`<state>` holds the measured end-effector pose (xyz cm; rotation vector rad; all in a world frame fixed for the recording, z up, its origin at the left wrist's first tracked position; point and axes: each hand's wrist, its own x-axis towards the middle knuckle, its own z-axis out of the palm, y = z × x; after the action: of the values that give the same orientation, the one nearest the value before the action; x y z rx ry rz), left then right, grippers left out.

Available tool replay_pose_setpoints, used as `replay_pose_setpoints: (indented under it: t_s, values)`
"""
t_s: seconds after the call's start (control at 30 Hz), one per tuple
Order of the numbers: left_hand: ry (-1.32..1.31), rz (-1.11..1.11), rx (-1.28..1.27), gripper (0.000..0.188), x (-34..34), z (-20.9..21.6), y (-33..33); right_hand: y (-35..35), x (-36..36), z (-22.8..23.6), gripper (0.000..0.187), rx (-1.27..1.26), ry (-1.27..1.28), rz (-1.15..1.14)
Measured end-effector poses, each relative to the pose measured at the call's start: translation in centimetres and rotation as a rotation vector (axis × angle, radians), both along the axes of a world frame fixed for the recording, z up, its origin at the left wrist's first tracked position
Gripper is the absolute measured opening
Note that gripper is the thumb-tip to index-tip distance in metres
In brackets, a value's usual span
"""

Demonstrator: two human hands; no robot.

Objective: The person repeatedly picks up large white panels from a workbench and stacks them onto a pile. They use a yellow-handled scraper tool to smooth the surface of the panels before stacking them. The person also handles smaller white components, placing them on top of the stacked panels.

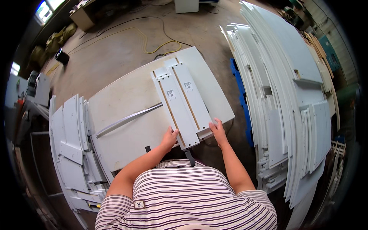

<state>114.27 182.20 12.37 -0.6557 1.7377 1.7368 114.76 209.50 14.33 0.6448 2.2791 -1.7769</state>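
Two long white grooved panels [174, 111] lie side by side, slightly offset, on a pale worktable [126, 92]. Each has a brown slot along its length, small dark holes near its ends and a white label. My left hand [168, 139] grips the near left edge, thumb on top and its other fingers partly hidden below. On the opposite side, my right hand [218, 132] holds the near right corner, fingertips against the edge. Beneath the right panel's near end, another white piece [205, 133] shows. A thin white strip [130, 119] lies left of the panels, its far end touching them.
Tall stacks of white panels stand to the right [276, 96] and left [71, 145]. A blue pallet [243, 99] edges the right stack. On the floor beyond the table lie a yellow hose [145, 44] and a dark cable [163, 27]. A black cylinder [61, 56] stands far left.
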Motion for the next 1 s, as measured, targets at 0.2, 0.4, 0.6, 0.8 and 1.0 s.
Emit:
replay_pose_setpoints:
  t_s: [0.2,0.4,0.6,0.8,1.0]
  values:
    - [-0.025,-0.092,-0.024,0.042,-0.5,1.4,-0.6,-1.3,-1.7,-0.2,0.056,0.433,0.031,0.263]
    - [-0.067,-0.194,-0.176,0.058,1.1,0.3,-0.5,-0.1,0.2,2.1,0.047,0.413,-0.027,0.339]
    - [0.198,-0.294,-0.289,0.042,1.1,-0.9,0.5,1.1,0.8,2.9,0.043,0.223,0.073,0.213]
    - [0.237,-0.379,-0.354,0.039,-0.4,0.4,0.3,2.3,3.4,3.4,0.043,0.337,0.137,0.254]
    - [0.053,-0.402,-0.192,0.038,-1.3,-0.1,0.0,3.6,3.0,3.1,0.041,0.402,0.176,0.351]
